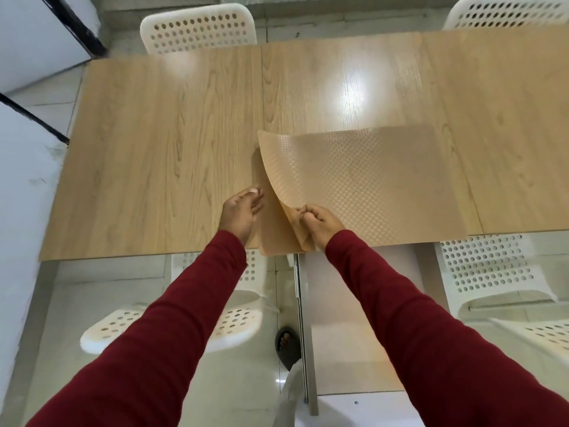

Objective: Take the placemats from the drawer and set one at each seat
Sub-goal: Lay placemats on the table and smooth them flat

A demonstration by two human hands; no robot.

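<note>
Now the person in dark red sleeves stands at the near edge of the pale wood-grain desk (154, 143), and the whole move hangs on one corner. The tan, dot-embossed plastic placemat (369, 186) lies with its long axis running from 9 to 3 o'clock along the near edge, in front of the white perforated plastic chair (489, 266) at about 4 o'clock. Most of it is flat on the desk; only its left end is peeled up and curling over toward 3 o'clock.

The right hand (317, 223) is the nearer one: its curled fingers pinch the lifted near-left corner, directly at the mat's 7 o'clock. There looks to be more than one layer in that pinch, since a second tan sheet (277, 241) shows beneath the curl and slightly overhangs the desk edge, but I cannot tell how many mats are stacked.

The left hand (241, 211) sits just to the 9 o'clock side of the curl, fingers straight and loosely spread, holding nothing; whether it touches the desk I cannot tell.

My guess is the top mat gets peeled off and carried toward 9 o'clock, where another white perforated chair (172, 325) waits with bare desk before it. No drawer or other container is in view.
</note>
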